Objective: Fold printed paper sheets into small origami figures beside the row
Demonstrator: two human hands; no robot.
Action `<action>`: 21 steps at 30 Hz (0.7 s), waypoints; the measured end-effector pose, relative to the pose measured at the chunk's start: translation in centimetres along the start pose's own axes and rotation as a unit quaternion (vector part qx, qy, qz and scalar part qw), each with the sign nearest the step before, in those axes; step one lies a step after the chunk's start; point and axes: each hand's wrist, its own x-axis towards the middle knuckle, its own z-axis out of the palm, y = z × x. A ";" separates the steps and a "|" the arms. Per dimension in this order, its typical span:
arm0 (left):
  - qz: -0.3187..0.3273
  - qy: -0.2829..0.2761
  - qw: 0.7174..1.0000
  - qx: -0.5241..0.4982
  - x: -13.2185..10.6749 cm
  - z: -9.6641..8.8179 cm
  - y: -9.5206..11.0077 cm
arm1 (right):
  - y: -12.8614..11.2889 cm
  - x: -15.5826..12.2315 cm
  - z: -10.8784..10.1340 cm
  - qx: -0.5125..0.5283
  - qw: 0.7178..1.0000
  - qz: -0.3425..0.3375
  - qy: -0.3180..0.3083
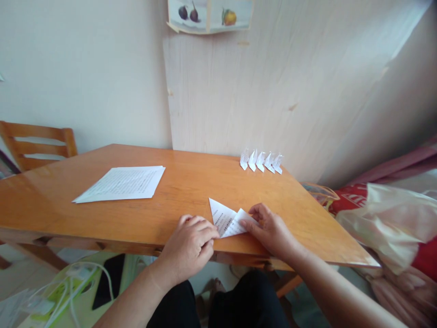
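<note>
White printed folded sheet [226, 219] lies near the front edge of the wooden desk [184, 182]. The left hand [191, 246], fingers curled close, pins its left corner. The right hand [271, 230] pinches the raised flap between thumb and fingers.

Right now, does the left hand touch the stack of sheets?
No, the left hand presses the folded paper at the front edge of the table, while the stack lies apart, farther back.
</note>
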 end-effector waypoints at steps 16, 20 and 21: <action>0.031 -0.047 0.997 0.050 0.0 -0.6 0.7 | -0.2 0.5 0.7 -0.158 0.985 -0.060 0.028; 0.028 -0.044 0.997 0.052 0.0 -0.5 0.7 | -0.5 0.4 0.6 -0.220 0.968 -0.108 0.053; 0.027 -0.044 0.997 0.052 0.0 -0.5 0.7 | -0.6 0.3 0.5 -0.239 0.962 -0.118 0.059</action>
